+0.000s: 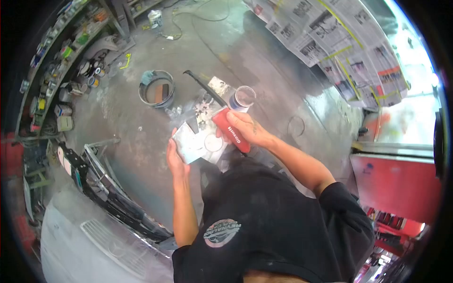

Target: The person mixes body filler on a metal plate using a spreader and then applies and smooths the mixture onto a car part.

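left hand edge-grips pale panel | right hand grips red object | floor beyond both

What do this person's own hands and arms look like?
The left hand and right hand wear no gloves. Black sleeves are short, leaving both forearms bare. A small dark marking, perhaps a tattoo, shows near the right wrist.

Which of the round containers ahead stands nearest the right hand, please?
The blue-sided can just beyond the right hand; the dark bucket and white bucket stand farther away.
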A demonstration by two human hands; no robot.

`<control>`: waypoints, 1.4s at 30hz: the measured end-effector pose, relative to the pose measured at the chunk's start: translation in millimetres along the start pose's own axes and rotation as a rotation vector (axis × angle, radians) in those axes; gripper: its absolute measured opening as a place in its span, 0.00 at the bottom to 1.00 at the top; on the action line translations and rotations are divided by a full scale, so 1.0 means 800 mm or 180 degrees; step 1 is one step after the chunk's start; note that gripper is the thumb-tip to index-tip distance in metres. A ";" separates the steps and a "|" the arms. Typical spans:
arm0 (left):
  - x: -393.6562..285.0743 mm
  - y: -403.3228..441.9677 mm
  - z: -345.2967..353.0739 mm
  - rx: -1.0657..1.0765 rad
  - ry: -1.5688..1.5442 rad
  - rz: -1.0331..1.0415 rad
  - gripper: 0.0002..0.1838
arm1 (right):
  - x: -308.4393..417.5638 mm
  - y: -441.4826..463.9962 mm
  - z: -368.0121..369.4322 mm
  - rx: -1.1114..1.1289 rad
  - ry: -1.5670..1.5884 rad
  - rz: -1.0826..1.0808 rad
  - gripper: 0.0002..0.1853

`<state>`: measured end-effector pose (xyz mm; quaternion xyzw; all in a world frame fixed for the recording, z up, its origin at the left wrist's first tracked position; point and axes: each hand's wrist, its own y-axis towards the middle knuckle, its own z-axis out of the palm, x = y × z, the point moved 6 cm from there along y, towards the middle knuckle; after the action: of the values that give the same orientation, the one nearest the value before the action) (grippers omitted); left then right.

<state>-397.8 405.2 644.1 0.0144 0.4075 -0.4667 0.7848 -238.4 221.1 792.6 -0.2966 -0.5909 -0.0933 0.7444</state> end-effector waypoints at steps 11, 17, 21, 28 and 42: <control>0.009 -0.029 -0.001 0.0210 -0.0054 -0.0320 0.30 | -0.005 -0.047 0.035 -0.0100 -0.0175 -0.0278 0.23; -0.014 -0.023 0.024 0.0388 -0.0149 -0.0177 0.29 | 0.002 -0.048 0.046 -0.0163 -0.0310 0.0006 0.22; -0.024 -0.033 0.040 0.0418 -0.0159 -0.0272 0.28 | 0.009 -0.050 0.049 -0.0213 -0.0566 -0.0058 0.21; -0.032 -0.043 0.051 0.0799 -0.0115 -0.0253 0.29 | 0.012 -0.044 0.054 -0.0216 -0.0708 0.0000 0.20; -0.040 -0.065 0.055 0.1015 -0.0255 -0.0205 0.29 | 0.026 -0.043 0.083 -0.0160 -0.1461 0.0226 0.21</control>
<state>-416.5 380.9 713.2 0.1071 0.2969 -0.5506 0.7728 -304.3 234.3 831.8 -0.3492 -0.7313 -0.0118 0.5857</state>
